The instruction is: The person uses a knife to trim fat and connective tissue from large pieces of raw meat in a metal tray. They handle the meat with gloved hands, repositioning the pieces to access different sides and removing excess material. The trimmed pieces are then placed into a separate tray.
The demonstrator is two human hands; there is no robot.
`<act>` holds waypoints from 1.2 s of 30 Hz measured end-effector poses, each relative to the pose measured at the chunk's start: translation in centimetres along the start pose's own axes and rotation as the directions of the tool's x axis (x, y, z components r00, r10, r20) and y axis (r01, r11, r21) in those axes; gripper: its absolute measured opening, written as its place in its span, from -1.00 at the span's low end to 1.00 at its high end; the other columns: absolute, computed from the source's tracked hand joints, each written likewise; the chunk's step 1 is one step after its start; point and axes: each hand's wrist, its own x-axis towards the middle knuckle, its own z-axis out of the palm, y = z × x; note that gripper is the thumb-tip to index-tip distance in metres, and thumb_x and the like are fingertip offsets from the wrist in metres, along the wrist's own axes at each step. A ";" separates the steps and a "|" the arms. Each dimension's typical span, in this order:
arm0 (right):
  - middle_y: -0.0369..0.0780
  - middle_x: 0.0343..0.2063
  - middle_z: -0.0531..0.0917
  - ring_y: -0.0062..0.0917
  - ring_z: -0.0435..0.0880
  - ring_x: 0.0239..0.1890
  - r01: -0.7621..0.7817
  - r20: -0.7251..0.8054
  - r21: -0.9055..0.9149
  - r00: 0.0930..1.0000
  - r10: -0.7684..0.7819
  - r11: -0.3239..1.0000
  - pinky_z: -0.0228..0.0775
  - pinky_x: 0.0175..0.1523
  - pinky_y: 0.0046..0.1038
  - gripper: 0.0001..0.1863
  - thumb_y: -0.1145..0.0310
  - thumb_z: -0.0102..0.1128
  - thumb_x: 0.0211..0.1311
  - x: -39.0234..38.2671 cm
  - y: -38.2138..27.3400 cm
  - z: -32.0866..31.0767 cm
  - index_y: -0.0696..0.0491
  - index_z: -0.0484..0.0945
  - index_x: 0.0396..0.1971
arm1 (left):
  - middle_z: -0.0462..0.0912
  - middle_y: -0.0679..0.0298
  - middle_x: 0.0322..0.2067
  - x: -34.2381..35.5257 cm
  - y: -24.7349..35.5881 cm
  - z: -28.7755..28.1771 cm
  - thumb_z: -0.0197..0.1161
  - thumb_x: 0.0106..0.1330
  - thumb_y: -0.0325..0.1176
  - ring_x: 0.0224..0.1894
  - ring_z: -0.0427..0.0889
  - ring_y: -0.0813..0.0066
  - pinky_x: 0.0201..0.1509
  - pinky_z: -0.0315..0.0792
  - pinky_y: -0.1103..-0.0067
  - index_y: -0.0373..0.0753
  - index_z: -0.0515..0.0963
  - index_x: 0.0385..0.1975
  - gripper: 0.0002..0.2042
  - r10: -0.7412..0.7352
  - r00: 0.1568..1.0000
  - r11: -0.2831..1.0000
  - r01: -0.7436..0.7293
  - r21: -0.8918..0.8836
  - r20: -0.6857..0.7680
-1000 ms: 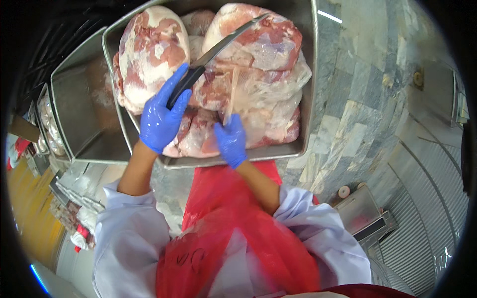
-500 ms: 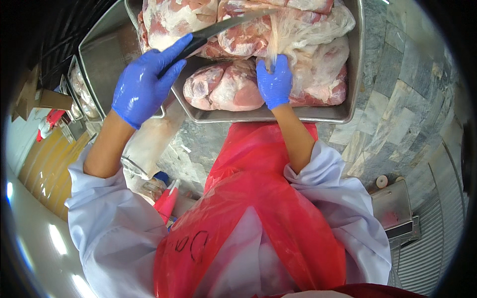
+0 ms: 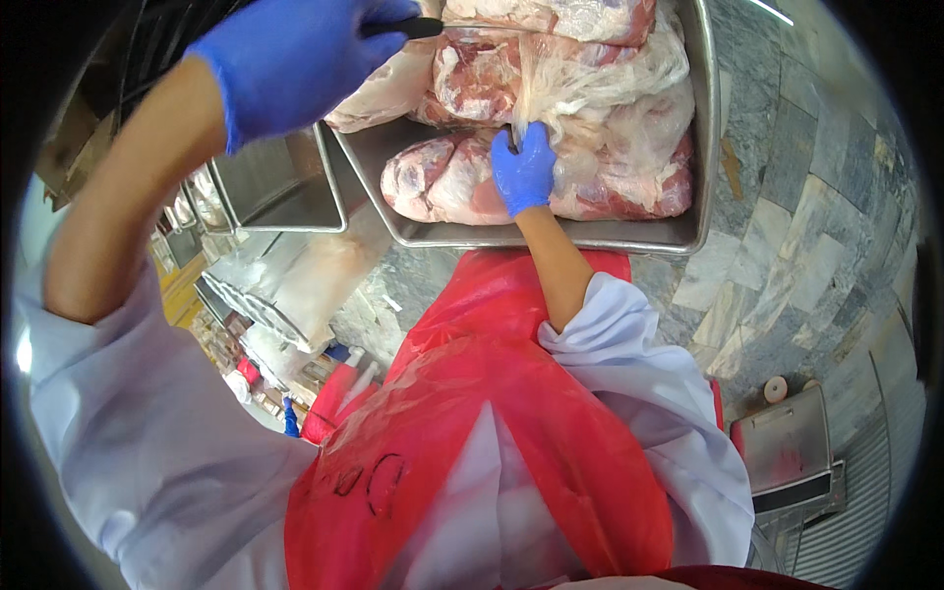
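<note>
My left hand point(image 3: 285, 69), gloved in blue, grips the black handle point(image 3: 418, 28) of a long knife, whose thin blade extends rightward across the meat at the top of a steel tub point(image 3: 702, 128). My right hand point(image 3: 523, 169), also gloved, is closed on bunched clear plastic wrap point(image 3: 541, 84) in the tub. Around it are large pieces of raw meat: a pale pink one point(image 3: 433, 182) at front left, others point(image 3: 472, 69) behind, and a plastic-covered one point(image 3: 639, 182) at the right.
An empty-looking steel tub point(image 3: 285, 182) stands left of mine, with more trays beside it. At lower left are co-workers' red aprons point(image 3: 324, 403) and a blue glove point(image 3: 290, 418). A steel machine point(image 3: 787, 442) sits at lower right on the grey tiled floor point(image 3: 787, 256).
My left hand has moved upward with the knife, which now lies more level. My right hand stays on the plastic. The view has shifted, showing more co-workers at lower left.
</note>
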 end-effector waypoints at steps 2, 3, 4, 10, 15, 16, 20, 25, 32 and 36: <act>0.10 -0.47 0.61 0.08 0.62 -0.39 0.076 -0.024 0.044 0.997 -0.075 0.996 0.44 -0.31 -0.04 -0.71 0.21 0.19 0.11 -1.0 1.4 1.7 0.12 0.41 -0.34 | 0.65 -0.05 -0.21 -0.6 2.4 -1.3 0.11 0.34 -0.29 -0.20 0.65 0.04 -0.11 0.51 0.37 -0.23 0.56 0.02 -0.69 -0.069 0.994 0.995 0.063 0.076 0.086; 0.09 -0.47 0.61 0.07 0.62 -0.39 0.101 -0.053 0.062 0.994 -0.098 0.993 0.44 -0.32 -0.04 -0.71 0.21 0.20 0.11 -1.3 1.2 2.3 0.12 0.41 -0.35 | 0.64 -0.07 -0.22 -0.2 3.2 -1.9 0.11 0.33 -0.29 -0.20 0.65 0.00 -0.11 0.51 0.35 -0.24 0.56 0.01 -0.69 -0.078 0.989 0.991 0.063 0.119 0.125; 0.09 -0.47 0.61 0.07 0.63 -0.40 0.074 -0.036 0.070 0.997 -0.072 0.995 0.45 -0.32 -0.05 -0.72 0.21 0.20 0.11 -1.7 1.1 2.4 0.12 0.42 -0.35 | 0.62 -0.11 -0.21 1.2 1.4 0.6 0.10 0.35 -0.31 -0.19 0.63 -0.05 -0.11 0.50 0.33 -0.23 0.54 0.04 -0.69 -0.066 0.981 0.985 0.035 0.170 0.182; 0.08 -0.48 0.60 0.04 0.62 -0.44 -0.053 -0.032 0.199 0.998 0.061 0.979 0.46 -0.36 -0.07 -0.72 0.22 0.19 0.11 -0.1 -1.1 2.8 0.14 0.44 -0.38 | 0.61 -0.12 -0.31 1.7 2.7 5.5 0.10 0.34 -0.32 -0.27 0.58 -0.13 -0.16 0.46 0.22 -0.16 0.48 0.13 -0.64 -0.145 0.987 0.989 0.147 0.024 -0.070; 0.10 -0.43 0.60 0.05 0.60 -0.35 0.016 -0.004 0.201 1.000 -0.015 0.980 0.44 -0.27 -0.06 -0.71 0.22 0.18 0.10 1.8 -2.5 1.7 0.16 0.45 -0.36 | 0.59 -0.15 -0.19 5.3 -0.8 3.1 0.15 0.33 -0.23 -0.19 0.59 -0.13 -0.11 0.49 0.25 -0.12 0.51 0.10 -0.65 0.017 0.999 0.999 -0.015 0.038 -0.044; 0.11 -0.42 0.60 0.06 0.60 -0.34 0.034 0.017 0.162 0.999 -0.037 0.986 0.44 -0.25 -0.06 -0.71 0.23 0.17 0.09 1.9 -2.6 1.3 0.16 0.45 -0.36 | 0.62 -0.10 -0.22 5.5 0.4 1.4 0.14 0.32 -0.24 -0.22 0.63 -0.04 -0.12 0.51 0.30 -0.19 0.55 0.02 -0.68 -0.050 0.998 0.996 0.052 0.068 -0.033; 0.11 -0.39 0.59 0.07 0.59 -0.31 0.030 0.061 0.170 0.997 -0.041 0.985 0.42 -0.23 -0.04 -0.71 0.22 0.18 0.07 6.0 -4.5 -1.2 0.15 0.44 -0.38 | 0.63 -0.08 -0.30 6.6 -0.1 3.4 0.12 0.32 -0.20 -0.28 0.63 -0.03 -0.19 0.51 0.29 -0.07 0.54 0.05 -0.67 -0.033 0.958 0.985 0.079 0.155 -0.284; 0.13 -0.47 0.59 0.13 0.57 -0.37 0.111 -0.027 0.156 0.994 -0.108 0.981 0.41 -0.27 0.01 -0.76 0.27 0.15 0.04 8.5 -3.9 -0.9 0.14 0.44 -0.40 | 0.60 -0.14 -0.29 5.9 -2.7 12.6 0.09 0.36 -0.13 -0.22 0.58 -0.17 -0.15 0.49 0.20 0.24 0.45 0.17 -0.63 -0.255 0.851 0.966 0.201 -0.164 -0.459; 0.09 -0.55 0.55 0.09 0.54 -0.42 0.139 -0.059 0.008 0.989 -0.138 0.990 0.37 -0.31 -0.04 -0.86 0.41 0.06 -0.01 10.5 -1.5 -2.5 0.14 0.43 -0.43 | 0.62 -0.07 -0.28 8.8 -0.4 23.3 0.07 0.38 -0.13 -0.27 0.61 -0.10 -0.19 0.47 0.16 0.18 0.31 0.29 -0.54 -0.417 0.699 0.844 0.063 -0.532 -0.580; 0.08 -0.53 0.56 0.08 0.54 -0.41 0.192 -0.031 -0.101 0.980 -0.196 0.976 0.37 -0.29 -0.05 -0.85 0.41 0.06 -0.02 11.2 -0.2 -3.0 0.13 0.44 -0.42 | 0.62 0.01 -0.33 9.0 1.5 22.8 0.11 0.38 -0.24 -0.35 0.61 0.03 -0.24 0.47 0.24 0.14 0.33 0.29 -0.54 -0.510 0.701 0.809 0.194 -0.555 -0.499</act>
